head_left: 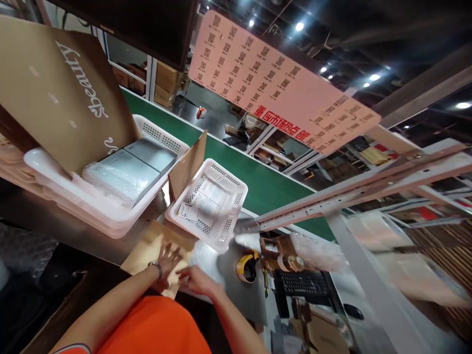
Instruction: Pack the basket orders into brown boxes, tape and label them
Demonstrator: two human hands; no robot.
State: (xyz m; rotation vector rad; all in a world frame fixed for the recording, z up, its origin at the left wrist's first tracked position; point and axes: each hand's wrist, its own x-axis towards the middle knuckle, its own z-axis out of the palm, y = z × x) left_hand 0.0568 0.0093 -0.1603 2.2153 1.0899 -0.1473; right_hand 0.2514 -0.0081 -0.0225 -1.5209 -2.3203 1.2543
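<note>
My left hand (168, 259), with a watch on the wrist, lies flat with fingers spread on a flat piece of brown cardboard (153, 245) on the grey work surface. My right hand (194, 280) rests beside it at the cardboard's near edge, fingers curled down onto it. Just beyond the hands stands a small white perforated basket (236, 194) with papers inside and a cardboard flap (187, 164) leaning on its left side.
A large white basket (92, 206) holds bubble-wrapped grey boxes under a big brown "beauty" carton lid (44, 83). A yellow tape dispenser (248, 265), a keyboard (302, 284) and a mouse (353, 311) lie to the right. Behind runs a green conveyor belt (258, 177); a pink sign hangs overhead.
</note>
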